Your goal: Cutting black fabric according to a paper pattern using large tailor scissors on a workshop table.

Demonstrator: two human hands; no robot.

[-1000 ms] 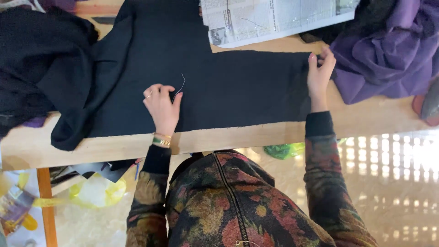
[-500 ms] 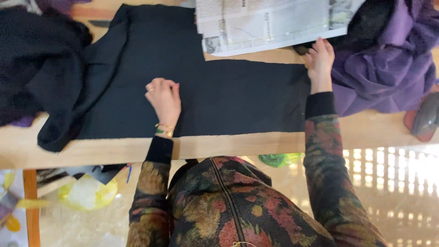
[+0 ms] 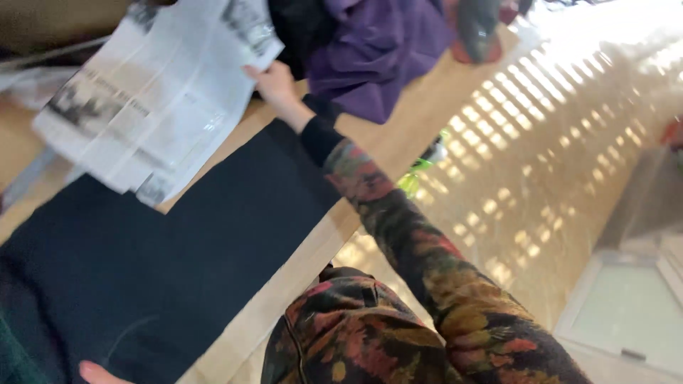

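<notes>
A black cloth [image 3: 178,263] lies spread flat on a wooden table [image 3: 306,252]. My right hand [image 3: 269,84] reaches far across the table and touches the near corner of a sheet of newspaper [image 3: 156,99] that lies partly over the cloth's far edge. Whether the fingers pinch the paper is unclear. Only a sliver of my left hand [image 3: 96,372] shows at the bottom edge, resting on the black cloth. My sleeves are dark with a red and yellow floral pattern.
A purple cloth [image 3: 370,50] is bunched at the far end of the table, beside dark fabric. The table's front edge runs diagonally. Beyond it the floor [image 3: 541,156] is patterned with patches of sunlight. A pale framed panel [image 3: 626,313] stands at the right.
The view has swung and tilted sharply to the right. My right hand has moved from the cloth's edge up to the newspaper. My left hand has slipped almost out of view.
</notes>
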